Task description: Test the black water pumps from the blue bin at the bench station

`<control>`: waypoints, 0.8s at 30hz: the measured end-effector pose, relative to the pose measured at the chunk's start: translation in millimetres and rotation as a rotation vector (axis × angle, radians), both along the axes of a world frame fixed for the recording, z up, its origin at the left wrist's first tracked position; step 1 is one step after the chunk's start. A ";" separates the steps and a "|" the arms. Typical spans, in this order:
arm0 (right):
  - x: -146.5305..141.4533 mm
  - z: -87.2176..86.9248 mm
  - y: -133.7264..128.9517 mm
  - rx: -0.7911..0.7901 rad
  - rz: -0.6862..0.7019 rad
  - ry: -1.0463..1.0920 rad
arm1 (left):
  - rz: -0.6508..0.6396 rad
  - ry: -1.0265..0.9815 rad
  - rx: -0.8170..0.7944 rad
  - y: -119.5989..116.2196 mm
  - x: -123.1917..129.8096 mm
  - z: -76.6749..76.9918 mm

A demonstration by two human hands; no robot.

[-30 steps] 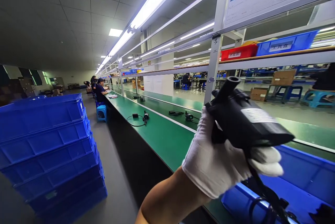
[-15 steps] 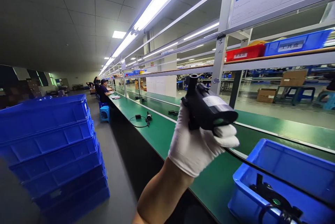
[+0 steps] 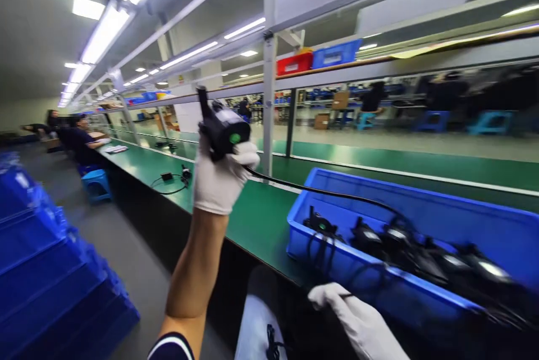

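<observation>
My left hand (image 3: 221,177), in a white glove, is raised above the green bench, its fingers wrapped round a black pump (image 3: 225,127). The pump has a round body, an upright nozzle, a pale label and a green dot. A black cable (image 3: 320,190) runs from it over the blue bin (image 3: 425,191). Several similar black pumps (image 3: 404,245) lie in the bin with their cables. My gloved right hand (image 3: 353,315) is low in front of the bin's near wall. Its fingers are closed on a thin dark cable (image 3: 346,295), partly blurred.
Blue crates (image 3: 50,259) are stacked on the floor at the left. Farther along the green bench (image 3: 261,231) lies another corded device (image 3: 185,173). A person (image 3: 80,138) sits beyond it. A metal post (image 3: 269,79) and a shelf with red (image 3: 295,63) and blue boxes (image 3: 337,54) stand behind.
The view has swung right, so more of the bin and its pumps shows. My left hand, still holding the pump, sits farther left in view. My right hand has come into view.
</observation>
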State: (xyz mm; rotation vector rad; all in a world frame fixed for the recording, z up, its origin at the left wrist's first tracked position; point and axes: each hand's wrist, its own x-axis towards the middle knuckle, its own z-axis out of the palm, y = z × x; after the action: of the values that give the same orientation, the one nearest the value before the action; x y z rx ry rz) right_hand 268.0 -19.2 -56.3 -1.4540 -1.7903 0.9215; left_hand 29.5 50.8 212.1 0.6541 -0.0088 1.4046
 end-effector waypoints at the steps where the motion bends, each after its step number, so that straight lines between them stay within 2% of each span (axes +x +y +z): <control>1: 0.3 0.7 1.0 -0.060 0.019 0.040 | 0.018 0.001 0.018 2.8 0.3 7.9; 3: 0.9 2.5 2.3 -0.135 0.066 0.078 | 0.062 -0.010 0.058 5.8 0.0 26.0; 6: 2.2 1.6 0.6 -0.157 0.127 0.054 | 0.071 -0.025 0.171 3.2 -3.7 53.8; 9: 0.7 -12.4 -4.3 -0.195 0.144 0.000 | 0.110 0.048 0.331 -2.2 -9.4 76.9; 12: -6.3 -34.0 -7.4 -0.255 0.068 -0.070 | 0.222 0.204 0.404 -6.2 -8.5 91.0; 14: -13.1 -40.2 -6.7 -0.278 0.049 -0.056 | 0.231 0.240 0.370 -9.3 0.8 91.7; 16: -20.8 -32.1 -4.0 -0.244 0.071 0.011 | 0.144 0.169 0.280 -13.0 17.3 82.3; 18: -28.9 -10.0 -1.1 -0.151 0.115 0.155 | -0.006 0.096 0.154 -17.1 38.2 62.0; 22: -38.5 45.9 -4.3 0.024 0.270 0.539 | -0.305 0.127 -0.168 -24.1 74.6 1.0; 24: -33.7 63.8 -12.9 0.029 0.307 0.554 | -0.403 0.119 -0.342 -25.9 84.7 -30.6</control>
State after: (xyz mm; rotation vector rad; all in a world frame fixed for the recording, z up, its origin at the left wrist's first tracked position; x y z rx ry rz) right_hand 234.3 -32.0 7.6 -0.8005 -1.6055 1.2962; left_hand 114.1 24.9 181.5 0.4192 0.1812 0.9469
